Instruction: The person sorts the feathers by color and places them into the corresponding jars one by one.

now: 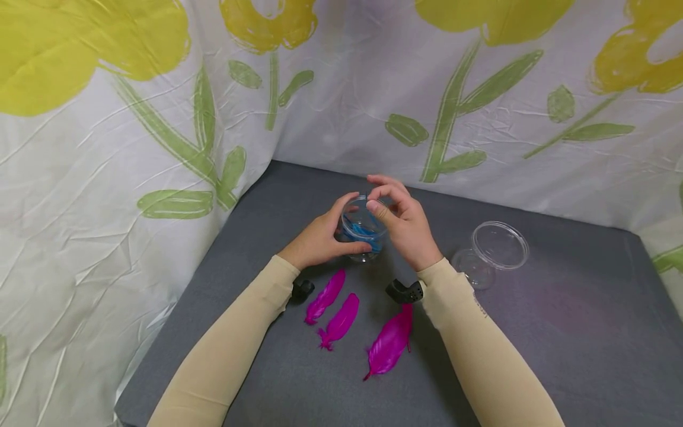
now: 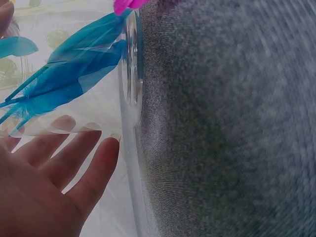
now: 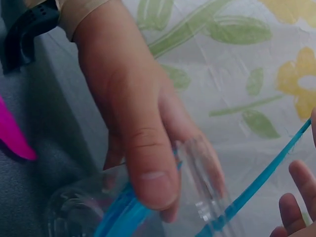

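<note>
A clear round jar (image 1: 358, 257) with several blue feathers (image 2: 74, 74) in it stands on the grey table. My left hand (image 1: 320, 240) grips the jar round its side; in the right wrist view the left thumb (image 3: 155, 185) lies across the clear wall. Over the rim, my right hand (image 1: 408, 228) pinches the tip of a blue feather (image 3: 266, 174), which slants from the fingers down to the jar's mouth. Toward the front lie magenta feathers: one at the left (image 1: 326, 296), one beside it (image 1: 341, 319), and others overlapping at the right (image 1: 388, 344).
A second clear jar (image 1: 500, 267) stands to the right of my right wrist. The grey table (image 1: 576, 356) reaches back to a white cloth (image 1: 341, 118) printed with yellow flowers, which also hangs along the left side.
</note>
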Available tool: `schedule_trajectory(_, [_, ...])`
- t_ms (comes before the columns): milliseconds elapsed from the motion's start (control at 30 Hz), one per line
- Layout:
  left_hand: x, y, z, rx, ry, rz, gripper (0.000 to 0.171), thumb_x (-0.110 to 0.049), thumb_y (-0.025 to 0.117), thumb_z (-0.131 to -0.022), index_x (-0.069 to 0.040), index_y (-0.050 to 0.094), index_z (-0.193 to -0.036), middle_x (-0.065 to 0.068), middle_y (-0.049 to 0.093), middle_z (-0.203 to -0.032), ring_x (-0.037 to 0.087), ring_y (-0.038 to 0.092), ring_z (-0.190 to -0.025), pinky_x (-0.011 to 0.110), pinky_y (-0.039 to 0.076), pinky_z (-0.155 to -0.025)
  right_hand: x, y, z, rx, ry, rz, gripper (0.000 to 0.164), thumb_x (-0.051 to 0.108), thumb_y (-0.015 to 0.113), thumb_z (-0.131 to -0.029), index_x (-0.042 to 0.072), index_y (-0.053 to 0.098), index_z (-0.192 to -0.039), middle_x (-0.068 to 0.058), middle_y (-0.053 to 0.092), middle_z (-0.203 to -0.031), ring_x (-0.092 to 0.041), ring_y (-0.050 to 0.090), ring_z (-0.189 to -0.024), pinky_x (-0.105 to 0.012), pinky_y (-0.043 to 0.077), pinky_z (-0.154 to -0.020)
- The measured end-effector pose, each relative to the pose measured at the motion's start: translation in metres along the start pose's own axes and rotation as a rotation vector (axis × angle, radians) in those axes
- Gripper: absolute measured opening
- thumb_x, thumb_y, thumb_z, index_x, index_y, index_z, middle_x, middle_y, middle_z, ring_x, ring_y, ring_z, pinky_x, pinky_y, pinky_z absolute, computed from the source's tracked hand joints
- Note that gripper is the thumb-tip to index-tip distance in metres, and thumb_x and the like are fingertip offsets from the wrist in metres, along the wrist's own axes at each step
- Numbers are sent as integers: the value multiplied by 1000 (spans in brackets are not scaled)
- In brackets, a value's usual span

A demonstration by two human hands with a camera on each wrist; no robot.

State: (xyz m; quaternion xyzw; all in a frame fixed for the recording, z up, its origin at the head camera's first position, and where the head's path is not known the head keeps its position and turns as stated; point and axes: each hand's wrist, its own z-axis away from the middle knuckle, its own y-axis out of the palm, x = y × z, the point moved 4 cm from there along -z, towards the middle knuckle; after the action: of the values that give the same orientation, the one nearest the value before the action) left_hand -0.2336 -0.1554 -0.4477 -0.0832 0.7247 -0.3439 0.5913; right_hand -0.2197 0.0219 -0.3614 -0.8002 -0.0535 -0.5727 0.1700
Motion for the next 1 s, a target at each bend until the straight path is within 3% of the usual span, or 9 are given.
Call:
schedule_trajectory(167, [-1, 2, -2, 6, 6, -2, 105, -73, 74, -74, -56, 7, -153, -1, 41, -159, 17, 49, -139, 42, 52, -102, 7, 1, 7, -3, 45, 6, 10, 12, 61, -101, 2, 62, -104, -6, 45, -154, -19, 34, -147, -57, 27, -109])
schedule_trajectory(300, [-1, 4, -3, 9, -3, -11, 106, -74, 74, -73, -55, 7, -153, -4, 42, -158, 18, 52, -136, 42, 52, -103, -1, 0, 11, -21, 69, 67, 11, 17, 61, -101, 7, 64, -104, -3, 45, -154, -22, 30, -148, -65, 23, -114])
schedule_trajectory(467, [0, 6, -4, 6, 0, -21, 108, -76, 73, -72, -52, 8, -155, -5, 44, -156, 15, 55, -132, 40, 53, -101, -3, -3, 18, -53, 94, 184, 12, 19, 62, -101, 9, 66, -105, -6, 44, -155, -29, 29, -147, -62, 27, -113])
schedule_trajectory(667, [-4, 5, -5, 3, 22, -1, 106, -73, 74, -74, -52, 8, -155, -1, 42, -159, 18, 53, -135, 42, 53, -102, -5, -8, 22, -64, 101, 201, 12, 19, 62, -101, 8, 67, -105, -7, 45, -154, -30, 30, -145, -62, 28, -113])
schedule_trajectory(867, [-2, 3, -3, 3, 10, -6, 105, -73, 74, -74, -58, 5, -152, -5, 42, -159, 19, 52, -137, 43, 52, -103, -6, -14, 27, -79, 115, 207, 11, 21, 63, -101, 12, 67, -104, -1, 47, -152, -28, 31, -144, -63, 26, -113])
schedule_trajectory(1000, [2, 1, 0, -9, -2, -17, 106, -74, 73, -74, -55, 7, -154, -8, 43, -157, 18, 54, -133, 42, 52, -102, -6, -19, 32, -88, 116, 202, 12, 21, 62, -101, 12, 67, -107, -1, 48, -151, -27, 32, -144, -64, 26, -112])
